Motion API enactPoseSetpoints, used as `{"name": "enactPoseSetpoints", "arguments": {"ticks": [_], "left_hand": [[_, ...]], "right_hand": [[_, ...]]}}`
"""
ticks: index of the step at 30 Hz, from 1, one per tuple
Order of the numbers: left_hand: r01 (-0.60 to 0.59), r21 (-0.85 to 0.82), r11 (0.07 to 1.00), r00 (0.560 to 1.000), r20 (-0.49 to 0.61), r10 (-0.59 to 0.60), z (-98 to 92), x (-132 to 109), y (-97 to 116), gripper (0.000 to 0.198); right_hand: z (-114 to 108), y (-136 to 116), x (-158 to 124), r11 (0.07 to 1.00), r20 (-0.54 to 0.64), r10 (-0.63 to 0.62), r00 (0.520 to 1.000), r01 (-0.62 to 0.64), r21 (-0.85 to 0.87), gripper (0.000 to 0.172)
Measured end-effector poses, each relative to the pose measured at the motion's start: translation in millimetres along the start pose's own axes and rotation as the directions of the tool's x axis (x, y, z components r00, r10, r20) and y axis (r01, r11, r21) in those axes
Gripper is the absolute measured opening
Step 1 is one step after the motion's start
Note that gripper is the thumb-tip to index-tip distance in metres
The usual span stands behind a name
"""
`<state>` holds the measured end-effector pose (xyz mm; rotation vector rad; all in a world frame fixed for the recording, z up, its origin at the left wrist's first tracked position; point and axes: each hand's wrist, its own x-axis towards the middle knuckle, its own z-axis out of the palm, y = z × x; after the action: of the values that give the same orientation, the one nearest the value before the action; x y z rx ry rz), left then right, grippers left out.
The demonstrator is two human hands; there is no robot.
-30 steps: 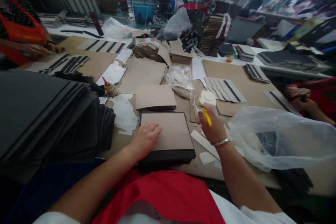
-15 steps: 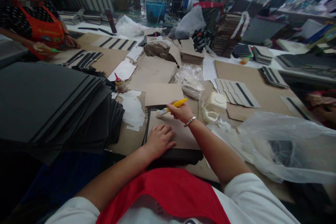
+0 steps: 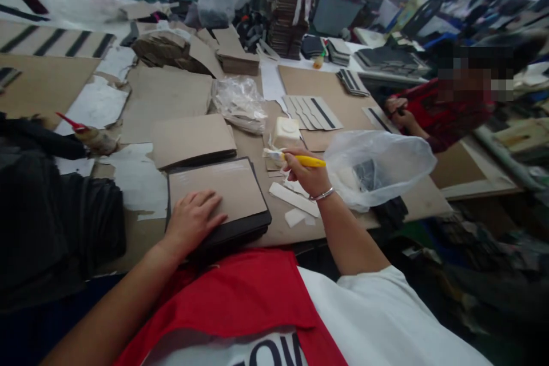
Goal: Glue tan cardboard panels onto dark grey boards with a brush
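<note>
My left hand lies flat, fingers stretched, on a tan cardboard sheet that tops a stack of black sheets. Pale wet streaks show along the far edge of that sheet. My right hand is closed round the yellow handle of a paintbrush. Its whitish bristles point left, close to a cut-open cream plastic container; whether they touch its rim I cannot tell. Just beyond the stack sits another pile of tan boards.
A glue bottle with a red nozzle lies at left, near dark stacked sheets. To the right are white scraps and a clear plastic bag. A co-worker in red sits at the far right.
My view has swung to the right. The brush in my right hand has left the board and moved right, beside the cream container. My left hand still rests on the sheet.
</note>
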<state>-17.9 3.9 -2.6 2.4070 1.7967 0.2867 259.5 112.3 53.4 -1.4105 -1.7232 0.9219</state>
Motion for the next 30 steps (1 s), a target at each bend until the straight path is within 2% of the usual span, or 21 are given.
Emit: {"name": "enactPoseSetpoints", "arguments": {"ticks": [2, 4, 5, 7, 9, 12, 15, 17, 19, 22, 24, 26, 28, 30], "left_hand": [[-0.009, 0.007, 1.000, 1.000, 0.001, 0.009, 0.2, 0, 0, 0.044], [-0.011, 0.008, 1.000, 1.000, -0.002, 0.011, 0.1, 1, 0, 0.045], [-0.012, 0.006, 1.000, 1.000, -0.003, 0.012, -0.1, 1, 0, 0.045], [-0.011, 0.001, 1.000, 1.000, -0.007, 0.011, -0.8, 1, 1, 0.045], [-0.008, 0.000, 1.000, 1.000, -0.010, 0.008, -1.6, 1, 2, 0.046], [-0.010, 0.003, 1.000, 1.000, -0.009, 0.010, -2.2, 0, 5, 0.046], [-0.014, 0.010, 1.000, 1.000, 0.000, 0.014, -1.9, -2, 4, 0.046], [-0.008, 0.001, 1.000, 1.000, 0.018, 0.008, -2.6, -4, 2, 0.046], [0.003, -0.039, 0.999, 0.999, 0.044, -0.001, -5.6, -3, 2, 0.046], [0.051, -0.197, 0.979, 0.999, 0.007, -0.051, -15.6, 5, 14, 0.057], [0.071, -0.397, 0.915, 0.995, -0.037, -0.093, -23.6, 16, 32, 0.070], [0.081, -0.641, 0.763, 0.995, 0.009, -0.098, -29.6, 29, 53, 0.076], [0.151, -0.819, 0.554, 0.989, 0.126, -0.082, -32.3, 38, 66, 0.054], [0.247, -0.893, 0.377, 0.969, 0.218, -0.120, -32.7, 41, 65, 0.036]], "right_hand": [[-4, 30, -22, 0.998, 0.034, 0.027, 0.999, -0.025, -0.061, 0.042], [2, 74, -42, 0.967, 0.062, 0.057, 0.996, -0.040, -0.252, 0.037], [8, 97, -49, 0.918, 0.047, 0.060, 0.997, -0.037, -0.394, 0.031], [24, 142, -61, 0.765, 0.038, 0.011, 0.999, 0.016, -0.644, 0.023], [38, 175, -69, 0.655, 0.085, -0.082, 0.993, 0.118, -0.747, 0.018], [51, 202, -78, 0.625, 0.121, -0.149, 0.981, 0.189, -0.758, 0.019], [54, 210, -86, 0.637, 0.117, -0.176, 0.977, 0.204, -0.744, 0.020], [53, 207, -89, 0.649, 0.104, -0.197, 0.975, 0.209, -0.731, 0.019], [49, 193, -88, 0.663, 0.066, -0.223, 0.973, 0.201, -0.721, 0.016], [38, 147, -82, 0.760, -0.079, -0.321, 0.944, 0.207, -0.615, 0.012], [29, 104, -77, 0.830, -0.133, -0.408, 0.903, 0.306, -0.467, 0.015], [24, 60, -70, 0.829, -0.066, -0.490, 0.869, 0.441, -0.344, 0.017], [27, 23, -63, 0.808, 0.022, -0.548, 0.836, 0.535, -0.247, 0.020], [36, 0, -55, 0.791, 0.105, -0.570, 0.815, 0.579, -0.200, 0.024]]}}
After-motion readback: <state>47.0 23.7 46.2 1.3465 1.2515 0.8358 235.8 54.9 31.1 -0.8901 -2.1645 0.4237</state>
